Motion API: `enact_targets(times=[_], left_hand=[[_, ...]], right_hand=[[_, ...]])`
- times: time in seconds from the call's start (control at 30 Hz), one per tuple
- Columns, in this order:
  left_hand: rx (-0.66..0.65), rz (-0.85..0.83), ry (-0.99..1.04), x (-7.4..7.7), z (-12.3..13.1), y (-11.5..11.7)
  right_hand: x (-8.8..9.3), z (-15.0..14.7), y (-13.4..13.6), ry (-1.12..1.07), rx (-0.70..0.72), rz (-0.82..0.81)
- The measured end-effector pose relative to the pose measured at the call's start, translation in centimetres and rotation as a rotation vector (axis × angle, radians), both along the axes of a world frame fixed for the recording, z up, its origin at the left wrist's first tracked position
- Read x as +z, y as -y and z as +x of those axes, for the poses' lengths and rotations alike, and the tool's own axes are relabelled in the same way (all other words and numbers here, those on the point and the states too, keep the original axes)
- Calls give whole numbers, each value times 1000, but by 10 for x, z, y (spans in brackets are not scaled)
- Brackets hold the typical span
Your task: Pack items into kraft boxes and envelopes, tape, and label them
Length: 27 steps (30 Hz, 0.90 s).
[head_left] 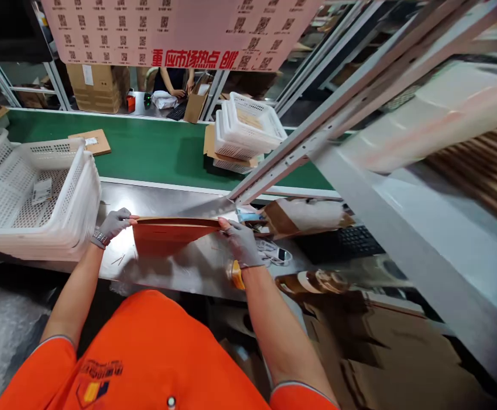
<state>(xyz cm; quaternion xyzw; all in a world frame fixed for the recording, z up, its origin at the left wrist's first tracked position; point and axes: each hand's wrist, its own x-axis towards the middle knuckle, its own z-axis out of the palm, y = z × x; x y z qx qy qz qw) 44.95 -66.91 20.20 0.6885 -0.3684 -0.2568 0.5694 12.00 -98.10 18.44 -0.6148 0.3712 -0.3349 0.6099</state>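
Observation:
A flat, folded piece of brown cardboard (163,236) is held up above the metal worktop (197,273), its long edge toward the far side. My left hand (115,223), in a grey glove with the fingertips bare, pinches its left corner. At the right corner, my gloved right hand (240,242) grips the same edge. Just below my right wrist lies a yellow object (236,274), partly hidden, perhaps a tape dispenser. Whether the cardboard is a single sheet or a flattened box I cannot tell.
Stacked white plastic baskets (64,216) stand at the left. Beyond the worktop runs a green conveyor (158,154) carrying more baskets (252,125) and a flat parcel (97,142). A metal post (291,154) rises at right, near a keyboard (355,242). Another person's hands (182,91) show behind.

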Motion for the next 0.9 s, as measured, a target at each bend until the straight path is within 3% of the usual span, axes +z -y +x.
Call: enact_targets(times=[0.2,0.47,0.7,0.9], left_hand=[[-39,-26,-149,-10,-7,-4],[-110,-78,-500,-21,-17,1],[-95,-140,-470,-29,-27,-1],[-54,-69,-416,-32,-42,-3]], right_hand=[[-14,4,5,102,24,192],[-12,11,-5,46,-19,168],[-11,34,-22,-36,20,213],[-14,24,-26,-21,27,135]])
